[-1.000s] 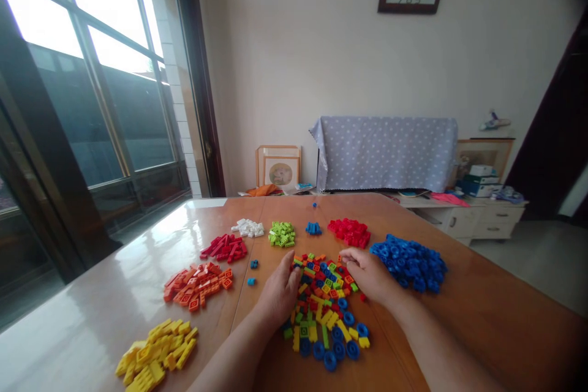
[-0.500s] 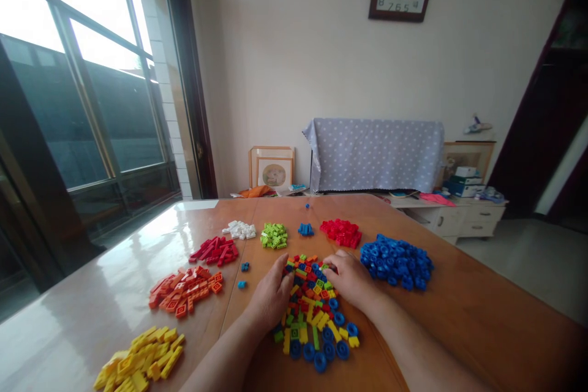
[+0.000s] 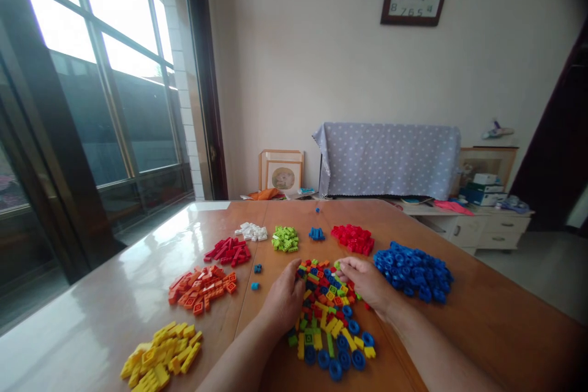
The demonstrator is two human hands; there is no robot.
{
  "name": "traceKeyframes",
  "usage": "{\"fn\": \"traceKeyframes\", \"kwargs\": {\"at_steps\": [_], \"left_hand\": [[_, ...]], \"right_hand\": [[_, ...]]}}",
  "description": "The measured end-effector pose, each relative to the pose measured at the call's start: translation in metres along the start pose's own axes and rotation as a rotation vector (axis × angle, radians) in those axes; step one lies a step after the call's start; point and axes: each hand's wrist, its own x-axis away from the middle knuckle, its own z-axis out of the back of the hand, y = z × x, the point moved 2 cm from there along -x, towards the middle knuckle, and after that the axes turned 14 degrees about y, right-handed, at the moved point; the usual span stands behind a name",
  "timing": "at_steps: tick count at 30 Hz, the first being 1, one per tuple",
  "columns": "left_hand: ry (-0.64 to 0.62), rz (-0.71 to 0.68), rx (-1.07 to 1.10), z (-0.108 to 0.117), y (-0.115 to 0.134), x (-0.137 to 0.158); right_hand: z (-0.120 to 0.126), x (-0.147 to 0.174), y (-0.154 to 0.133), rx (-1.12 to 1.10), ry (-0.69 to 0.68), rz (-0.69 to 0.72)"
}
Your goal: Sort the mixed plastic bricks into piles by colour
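Note:
A mixed pile of toy building bricks in red, yellow, green, orange and blue lies on the table before me, with blue rings along its near edge. My left hand rests against the pile's left side, fingers loosely bent and slightly apart; its fingertips are partly hidden. Over the far right of the pile, my right hand pinches a light green brick between thumb and fingers. Two small blue pieces, one darker and one lighter, lie left of my left hand.
Sorted heaps surround the pile: yellow, orange, dark red, white, lime green, a few blue pieces, red and blue rings. A tiny blue piece sits near the table's far edge.
The view has swung slightly left. My right hand has drawn back a little from the pile's top and now has a light green brick in its fingertips. My left hand stays beside the pile.

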Motion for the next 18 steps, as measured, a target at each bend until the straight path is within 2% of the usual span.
{"fn": "traceKeyframes", "kwargs": {"at_steps": [6, 9, 12, 15, 18], "left_hand": [[0.074, 0.096, 0.202, -0.003, -0.012, -0.007], [0.076, 0.104, 0.273, -0.007, -0.017, -0.008], [0.096, 0.142, 0.328, -0.01, -0.017, -0.009], [0.145, 0.228, 0.384, -0.009, -0.014, -0.008], [0.177, 0.277, 0.418, -0.007, -0.012, -0.008]], "right_hand": [[-0.014, 0.005, -0.025, 0.043, 0.041, -0.005], [-0.031, 0.003, -0.038, 0.049, -0.015, 0.014], [-0.052, -0.012, -0.041, -0.014, -0.054, -0.034], [-0.074, -0.036, -0.035, -0.101, -0.012, -0.167], [-0.095, -0.06, -0.03, -0.121, 0.021, -0.195]]}}
